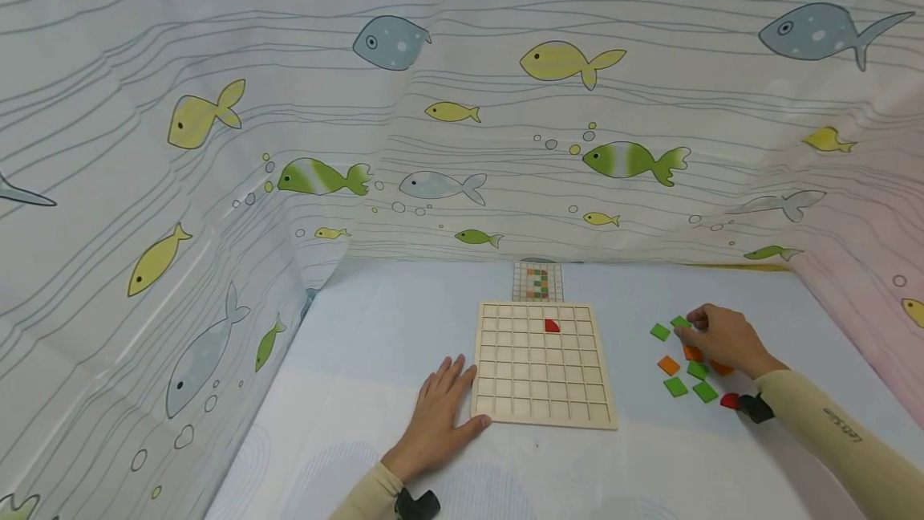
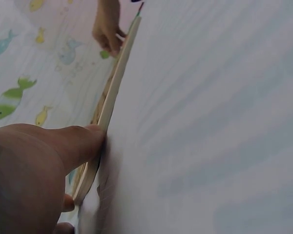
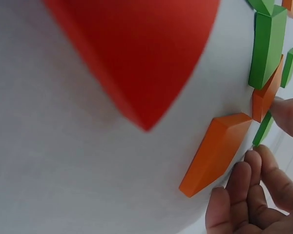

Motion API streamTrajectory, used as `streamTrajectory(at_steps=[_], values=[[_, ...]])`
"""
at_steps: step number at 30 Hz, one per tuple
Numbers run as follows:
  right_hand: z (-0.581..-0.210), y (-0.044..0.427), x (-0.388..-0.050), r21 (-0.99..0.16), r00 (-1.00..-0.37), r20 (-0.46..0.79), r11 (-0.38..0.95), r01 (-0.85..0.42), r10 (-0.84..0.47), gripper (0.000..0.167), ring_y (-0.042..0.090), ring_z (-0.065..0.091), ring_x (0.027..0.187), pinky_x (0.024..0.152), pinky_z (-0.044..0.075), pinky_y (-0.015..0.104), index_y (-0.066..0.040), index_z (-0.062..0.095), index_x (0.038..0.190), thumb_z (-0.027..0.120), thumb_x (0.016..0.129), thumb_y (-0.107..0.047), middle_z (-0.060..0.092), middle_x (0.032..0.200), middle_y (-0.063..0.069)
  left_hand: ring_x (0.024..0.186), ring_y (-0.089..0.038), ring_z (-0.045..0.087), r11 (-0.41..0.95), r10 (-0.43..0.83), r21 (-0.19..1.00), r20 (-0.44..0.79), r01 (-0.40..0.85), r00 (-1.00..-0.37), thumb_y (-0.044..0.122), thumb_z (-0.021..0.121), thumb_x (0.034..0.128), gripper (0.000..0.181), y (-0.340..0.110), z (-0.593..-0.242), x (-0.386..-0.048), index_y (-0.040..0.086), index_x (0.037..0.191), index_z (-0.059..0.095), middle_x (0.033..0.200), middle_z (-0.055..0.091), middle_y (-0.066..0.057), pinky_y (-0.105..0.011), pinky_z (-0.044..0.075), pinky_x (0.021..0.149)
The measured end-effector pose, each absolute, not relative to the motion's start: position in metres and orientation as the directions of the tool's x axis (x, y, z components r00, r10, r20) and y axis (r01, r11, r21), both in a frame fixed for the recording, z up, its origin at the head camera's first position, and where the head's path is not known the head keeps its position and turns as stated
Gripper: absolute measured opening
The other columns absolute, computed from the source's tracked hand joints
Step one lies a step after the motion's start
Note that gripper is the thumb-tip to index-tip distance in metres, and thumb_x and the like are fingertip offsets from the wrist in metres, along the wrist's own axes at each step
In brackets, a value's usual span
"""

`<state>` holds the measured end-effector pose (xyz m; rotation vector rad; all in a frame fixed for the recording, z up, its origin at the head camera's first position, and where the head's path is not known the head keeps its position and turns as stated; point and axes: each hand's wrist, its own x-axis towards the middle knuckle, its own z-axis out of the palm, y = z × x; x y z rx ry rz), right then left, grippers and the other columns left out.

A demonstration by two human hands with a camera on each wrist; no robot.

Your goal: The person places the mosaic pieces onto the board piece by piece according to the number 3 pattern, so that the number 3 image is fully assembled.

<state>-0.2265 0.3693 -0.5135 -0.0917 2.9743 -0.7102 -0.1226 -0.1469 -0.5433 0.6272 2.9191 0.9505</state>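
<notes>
My left hand (image 1: 436, 424) lies with its fingers spread at the left edge of a pale wooden grid board (image 1: 543, 416). In the left wrist view, its thumb (image 2: 80, 144) touches the board's rim (image 2: 116, 80). One red quarter-round tile (image 1: 552, 326) sits in a cell of the board's upper part. Over the loose tiles on the right, my right hand (image 1: 725, 337) pinches a green tile (image 3: 263, 128) between thumb and index finger. The other fingers are curled beside it. An orange tile (image 3: 217, 153) and a red tile (image 3: 141, 53) lie nearby.
A small pattern card (image 1: 537, 282) with orange and green squares touches or nearly touches the board's far edge. Several green tiles (image 1: 675, 386) and orange tiles (image 1: 668, 365) are scattered right of the board. A fish-print curtain (image 1: 462, 143) encloses the table at the back and sides.
</notes>
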Motion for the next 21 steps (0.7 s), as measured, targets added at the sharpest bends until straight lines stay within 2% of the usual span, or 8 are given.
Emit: streamTrajectory(at_steps=[9,14,21], values=[[-0.5102,0.3675,-0.2277,-0.475,-0.996,-0.047,0.879,-0.043,-0.074,0.050,0.033,0.066,0.091,0.080,0.060,0.052,0.009,0.067,0.115,0.078,0.096,-0.036,0.072,0.105,0.024,0.161,-0.047,0.023,0.743,0.373,0.558,0.115,0.370,-0.921,0.047,0.068,0.1004,0.076,-0.1459,-0.5408,-0.1223,0.005,0.160,0.044,0.171,0.033,-0.023,-0.071,0.021,0.126],[-0.5101,0.3665,-0.2283,-0.473,-0.996,-0.056,0.880,-0.038,-0.073,0.052,0.033,0.066,0.091,0.080,0.061,0.051,0.009,0.067,0.115,0.078,0.096,-0.038,0.072,0.106,0.025,0.161,-0.047,0.024,0.747,0.369,0.556,0.110,0.365,-0.923,0.047,0.069,0.0998,0.077,-0.1456,-0.5397,-0.1215,0.005,0.160,0.044,0.171,0.033,-0.023,-0.071,0.021,0.126],[-0.5102,0.3652,-0.2308,-0.481,-0.995,-0.013,0.873,-0.077,-0.095,0.049,0.032,0.067,0.092,0.078,0.059,0.043,0.009,0.069,0.114,0.077,0.096,-0.035,0.074,0.103,0.021,0.160,-0.048,0.023,0.745,0.374,0.560,0.100,0.363,-0.922,0.044,0.069,0.0999,0.078,-0.1442,-0.5377,-0.1195,0.003,0.160,0.043,0.171,0.032,-0.024,-0.072,0.019,0.126]])
